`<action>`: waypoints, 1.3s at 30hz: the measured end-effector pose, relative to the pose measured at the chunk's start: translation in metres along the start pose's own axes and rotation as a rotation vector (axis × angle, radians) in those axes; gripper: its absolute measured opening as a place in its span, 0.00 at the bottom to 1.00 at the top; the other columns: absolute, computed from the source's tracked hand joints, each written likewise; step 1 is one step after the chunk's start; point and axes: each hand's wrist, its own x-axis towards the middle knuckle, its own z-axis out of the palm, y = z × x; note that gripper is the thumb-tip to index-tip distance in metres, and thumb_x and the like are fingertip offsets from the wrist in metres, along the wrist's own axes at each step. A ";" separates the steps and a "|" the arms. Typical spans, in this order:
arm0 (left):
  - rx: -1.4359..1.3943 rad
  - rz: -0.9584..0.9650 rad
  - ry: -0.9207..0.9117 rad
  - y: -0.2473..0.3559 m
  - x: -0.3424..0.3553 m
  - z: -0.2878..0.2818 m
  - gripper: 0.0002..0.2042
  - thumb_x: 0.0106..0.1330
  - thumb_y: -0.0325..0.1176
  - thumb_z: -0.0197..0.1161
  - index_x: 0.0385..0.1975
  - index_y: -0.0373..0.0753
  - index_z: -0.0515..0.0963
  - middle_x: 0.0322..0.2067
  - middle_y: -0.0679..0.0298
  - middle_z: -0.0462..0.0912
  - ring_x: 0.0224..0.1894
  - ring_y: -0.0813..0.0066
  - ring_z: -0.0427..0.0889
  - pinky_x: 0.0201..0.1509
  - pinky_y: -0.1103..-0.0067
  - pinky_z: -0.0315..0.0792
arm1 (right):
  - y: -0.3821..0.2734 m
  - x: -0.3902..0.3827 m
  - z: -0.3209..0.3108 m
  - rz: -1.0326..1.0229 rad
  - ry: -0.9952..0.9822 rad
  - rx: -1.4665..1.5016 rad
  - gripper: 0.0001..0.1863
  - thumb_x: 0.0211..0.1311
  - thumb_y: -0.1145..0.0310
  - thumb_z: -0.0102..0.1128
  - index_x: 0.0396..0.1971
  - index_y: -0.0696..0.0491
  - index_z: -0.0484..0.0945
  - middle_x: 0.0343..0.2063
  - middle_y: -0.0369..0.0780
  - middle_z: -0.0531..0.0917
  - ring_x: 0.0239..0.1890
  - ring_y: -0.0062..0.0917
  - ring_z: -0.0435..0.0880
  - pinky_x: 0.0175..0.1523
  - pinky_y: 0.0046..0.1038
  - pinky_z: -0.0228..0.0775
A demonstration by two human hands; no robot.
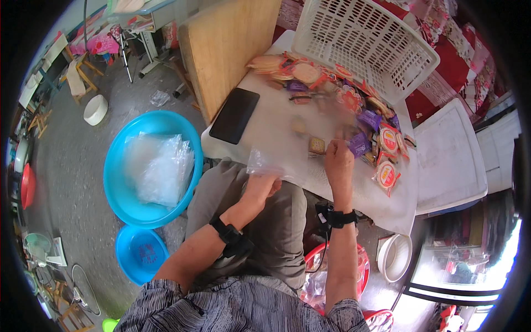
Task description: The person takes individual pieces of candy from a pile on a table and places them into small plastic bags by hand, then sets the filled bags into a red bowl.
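My left hand (261, 188) is closed on a clear plastic bag (262, 162) at the table's near edge, above my lap. Farther right, my right hand (338, 161) is over the table with its fingers drawn together; what they grip, if anything, is hidden. Just right of those fingertips lies a purple snack packet (360, 145), and to their left a small square yellow-brown packet (316, 146). Beyond is a heap of wrapped snacks: round crackers (306, 73) in clear wrappers, more purple packets (369, 118), and red-and-white round packets (386, 174). A haze blurs the table's middle.
A black flat tablet-like slab (234, 116) lies on the white table (276, 130), beside an upright wooden board (224, 52). A tilted white plastic basket (365, 47) stands behind the heap. To my left, a blue basin (113, 182) holds clear bags; a smaller blue basin (126, 260) adjoins it.
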 end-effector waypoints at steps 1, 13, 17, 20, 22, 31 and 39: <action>-0.010 0.004 0.018 0.001 -0.002 0.001 0.09 0.58 0.33 0.55 0.17 0.43 0.68 0.13 0.69 0.68 0.14 0.82 0.62 0.16 0.85 0.51 | -0.003 -0.002 -0.002 0.001 0.003 0.002 0.09 0.54 0.71 0.54 0.33 0.60 0.74 0.21 0.49 0.79 0.27 0.45 0.79 0.32 0.37 0.69; 0.020 0.012 -0.045 -0.001 -0.008 0.000 0.12 0.58 0.32 0.55 0.13 0.42 0.68 0.13 0.69 0.67 0.14 0.82 0.61 0.17 0.84 0.50 | -0.009 0.006 -0.018 -0.192 -0.334 0.144 0.23 0.43 0.74 0.59 0.45 0.57 0.73 0.40 0.43 0.76 0.33 0.34 0.78 0.37 0.28 0.70; 0.035 0.011 -0.058 -0.003 -0.007 -0.003 0.11 0.58 0.32 0.56 0.13 0.42 0.68 0.13 0.69 0.67 0.14 0.83 0.61 0.17 0.84 0.50 | -0.018 0.002 -0.031 -0.099 -0.491 0.183 0.26 0.41 0.74 0.59 0.47 0.57 0.72 0.42 0.45 0.74 0.44 0.41 0.75 0.47 0.33 0.69; 0.018 0.001 -0.107 -0.004 -0.006 -0.001 0.11 0.58 0.32 0.56 0.13 0.42 0.68 0.13 0.69 0.67 0.14 0.82 0.60 0.17 0.84 0.50 | -0.017 -0.001 -0.032 -0.059 -0.473 0.143 0.26 0.41 0.71 0.62 0.47 0.57 0.72 0.41 0.47 0.75 0.41 0.41 0.76 0.45 0.35 0.69; 0.003 0.006 -0.104 -0.007 -0.005 0.001 0.12 0.58 0.32 0.56 0.13 0.41 0.68 0.13 0.69 0.67 0.14 0.82 0.60 0.17 0.84 0.50 | -0.015 -0.004 -0.031 -0.039 -0.446 0.097 0.26 0.42 0.68 0.63 0.47 0.57 0.72 0.39 0.49 0.75 0.40 0.42 0.77 0.43 0.36 0.70; 0.014 0.039 -0.069 -0.010 -0.006 -0.003 0.11 0.57 0.33 0.57 0.14 0.41 0.70 0.13 0.68 0.69 0.14 0.81 0.63 0.17 0.84 0.52 | -0.036 -0.023 -0.039 0.307 -0.397 -0.176 0.21 0.41 0.58 0.68 0.31 0.58 0.74 0.33 0.49 0.79 0.34 0.44 0.78 0.36 0.38 0.70; 0.030 0.072 -0.049 -0.006 -0.009 0.004 0.11 0.56 0.32 0.58 0.13 0.41 0.69 0.13 0.69 0.69 0.14 0.83 0.62 0.17 0.85 0.52 | -0.013 -0.017 -0.026 -0.087 -0.197 0.038 0.18 0.42 0.68 0.64 0.37 0.57 0.76 0.36 0.46 0.79 0.31 0.39 0.78 0.35 0.35 0.70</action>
